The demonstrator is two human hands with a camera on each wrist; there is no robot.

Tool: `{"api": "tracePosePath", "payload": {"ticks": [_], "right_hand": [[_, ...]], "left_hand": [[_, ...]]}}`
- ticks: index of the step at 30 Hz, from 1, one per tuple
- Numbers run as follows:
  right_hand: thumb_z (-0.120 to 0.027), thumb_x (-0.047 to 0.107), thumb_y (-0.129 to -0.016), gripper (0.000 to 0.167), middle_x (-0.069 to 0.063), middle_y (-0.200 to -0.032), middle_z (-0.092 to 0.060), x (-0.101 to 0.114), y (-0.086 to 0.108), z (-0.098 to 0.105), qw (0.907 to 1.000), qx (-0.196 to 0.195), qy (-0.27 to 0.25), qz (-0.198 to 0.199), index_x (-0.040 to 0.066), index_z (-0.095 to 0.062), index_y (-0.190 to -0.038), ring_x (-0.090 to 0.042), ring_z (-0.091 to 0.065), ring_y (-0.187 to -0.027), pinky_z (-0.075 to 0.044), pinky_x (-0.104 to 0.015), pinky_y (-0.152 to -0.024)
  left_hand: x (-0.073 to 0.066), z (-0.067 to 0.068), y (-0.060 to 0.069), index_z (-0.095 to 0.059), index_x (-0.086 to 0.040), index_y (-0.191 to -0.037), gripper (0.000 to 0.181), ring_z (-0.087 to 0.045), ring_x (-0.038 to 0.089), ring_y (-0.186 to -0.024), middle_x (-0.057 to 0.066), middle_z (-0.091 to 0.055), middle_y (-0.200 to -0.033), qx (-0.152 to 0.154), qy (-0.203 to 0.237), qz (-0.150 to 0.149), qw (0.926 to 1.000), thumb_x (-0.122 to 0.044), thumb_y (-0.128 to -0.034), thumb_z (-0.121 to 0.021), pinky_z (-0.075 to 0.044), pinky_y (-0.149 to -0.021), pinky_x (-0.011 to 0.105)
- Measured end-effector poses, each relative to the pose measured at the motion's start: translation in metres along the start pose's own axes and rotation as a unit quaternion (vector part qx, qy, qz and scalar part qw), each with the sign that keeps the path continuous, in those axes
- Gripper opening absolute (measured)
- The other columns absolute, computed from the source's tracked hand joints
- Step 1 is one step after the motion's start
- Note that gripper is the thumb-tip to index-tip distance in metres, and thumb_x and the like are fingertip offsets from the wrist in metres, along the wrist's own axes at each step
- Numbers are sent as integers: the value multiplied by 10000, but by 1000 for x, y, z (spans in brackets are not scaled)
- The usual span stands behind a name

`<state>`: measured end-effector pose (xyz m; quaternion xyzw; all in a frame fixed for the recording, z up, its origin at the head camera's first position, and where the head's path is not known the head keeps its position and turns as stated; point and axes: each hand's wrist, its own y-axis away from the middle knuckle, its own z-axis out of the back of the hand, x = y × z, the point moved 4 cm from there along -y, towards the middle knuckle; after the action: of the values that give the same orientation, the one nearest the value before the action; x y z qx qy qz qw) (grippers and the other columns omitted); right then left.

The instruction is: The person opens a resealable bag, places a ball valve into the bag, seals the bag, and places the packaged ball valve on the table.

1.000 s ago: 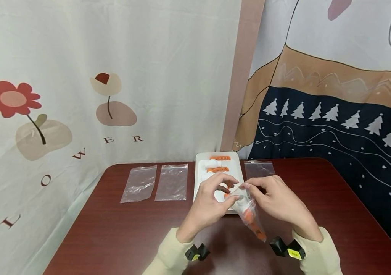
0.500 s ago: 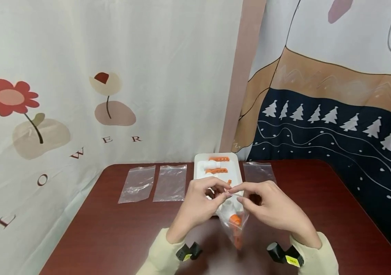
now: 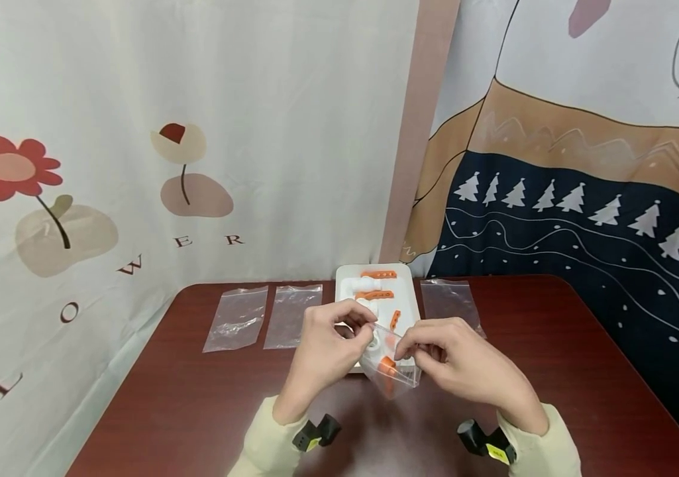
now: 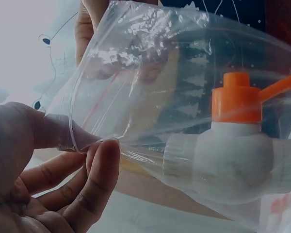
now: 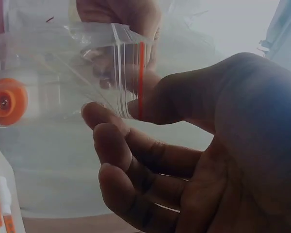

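A clear zip-lock bag (image 3: 409, 377) hangs between both hands over the tray's near end. Inside it lies a white plastic ball valve (image 4: 228, 162) with an orange handle (image 4: 236, 104). My left hand (image 3: 330, 348) pinches one end of the bag's mouth between thumb and index finger. At the other end of the mouth, my right hand (image 3: 461, 358) pinches the film by the zip strip. In the right wrist view, the right thumb lies across the red line (image 5: 141, 73) of the bag, its other fingers curled below. The valve's lower part is blurred by the film in the head view.
A white tray (image 3: 406, 291) behind the hands holds several more white valves with orange handles. Two flat clear bags (image 3: 236, 318) lie left of it, and another flat bag (image 3: 449, 298) lies on its right. A curtain hangs behind the brown table (image 3: 196, 411).
Both hands have shifted left and slightly down with the bag. The valve's handle swung from pointing down-right to pointing down. The right fingers sit lower along the bag's mouth, farther from the left ones.
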<state>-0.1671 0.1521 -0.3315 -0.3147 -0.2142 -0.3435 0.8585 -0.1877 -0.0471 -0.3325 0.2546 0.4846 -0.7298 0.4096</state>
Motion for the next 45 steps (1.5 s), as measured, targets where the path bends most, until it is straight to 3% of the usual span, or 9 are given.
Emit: {"api": "tracePosePath", "payload": {"ticks": [4, 8, 11, 14, 17, 22, 35, 40, 45], "right_hand": [[-635, -13, -910, 325, 127, -908, -704, 2, 4, -1, 9991, 315, 14, -299, 266, -778, -997, 16, -480, -613, -435, -170, -538], [-720, 332, -963, 81, 194, -875, -679, 5, 5, -6, 9974, 528, 118, -475, 296, -763, -1023, 16, -526, -627, -469, -179, -564], [-750, 466, -917, 167, 214, -854, -670, 7, 2, -9, 9983, 436, 257, -302, 306, -763, -964, 37, -540, -662, -484, -180, -601], [-795, 310, -905, 37, 208, -833, -662, 7, -1, -9, 9987, 251, 436, -25, 288, -771, -890, 48, -542, -691, -494, -191, -640], [-801, 157, -890, 103, 199, -819, -666, 7, -3, -8, 9982, 69, 586, 66, 252, -774, -859, 46, -553, -719, -511, -213, -670], [-814, 114, -868, 147, 203, -781, -656, 6, -5, -3, 9965, -300, 776, 18, 250, -758, -867, 40, -535, -695, -506, -208, -640], [-817, 86, -864, 187, 159, -815, -684, 1, -4, 7, 9949, -776, 604, -245, 247, -759, -940, 12, -518, -653, -505, -205, -567], [-799, 62, -874, 202, 131, -808, -681, -1, -4, 7, 9936, -940, 631, -54, 249, -742, -925, 16, -503, -647, -482, -190, -559], [-789, 34, -875, 192, 93, -807, -683, -3, -4, 8, 9934, -1011, 539, 43, 210, -732, -924, 11, -500, -635, -476, -200, -543]], "left_hand": [[0, 2, -3, -775, -128, -829, 192, -616, 62, -617, -37, -710, -706, -105, -107, 139, 9998, 44, -812, -692, -549, -564, 220], [1, 7, -3, -775, -118, -823, 179, -628, 60, -605, -43, -718, -706, -346, -175, 278, 9989, 40, -809, -690, -563, -557, 258], [2, 11, -3, -774, -116, -817, 174, -635, 61, -594, -37, -725, -707, -520, -196, 353, 9978, 36, -801, -693, -562, -554, 267], [3, 16, -4, -777, -116, -812, 157, -636, 68, -593, -25, -726, -704, -593, -194, 397, 9973, 25, -800, -709, -555, -558, 252], [6, 20, -5, -782, -139, -800, 161, -638, 80, -588, -17, -727, -696, -608, -159, 414, 9972, 13, -804, -726, -552, -557, 246], [10, 23, -8, -783, -160, -801, 182, -629, 82, -573, -17, -719, -678, -536, -228, 439, 9973, 9, -808, -715, -537, -557, 216], [9, 24, -8, -748, -228, -739, 346, -423, 52, -540, -115, -523, -613, 591, -778, -98, 9952, 55, -809, -562, -353, -526, 189], [12, 23, -5, -714, -177, -732, 300, -455, 24, -564, -116, -546, -634, 1225, -773, -526, 9881, 50, -826, -542, -397, -540, 184], [17, 21, -7, -673, -191, -677, 303, -459, -2, -565, -143, -533, -622, 1487, -877, -823, 9815, 45, -808, -536, -385, -535, 166]]}}
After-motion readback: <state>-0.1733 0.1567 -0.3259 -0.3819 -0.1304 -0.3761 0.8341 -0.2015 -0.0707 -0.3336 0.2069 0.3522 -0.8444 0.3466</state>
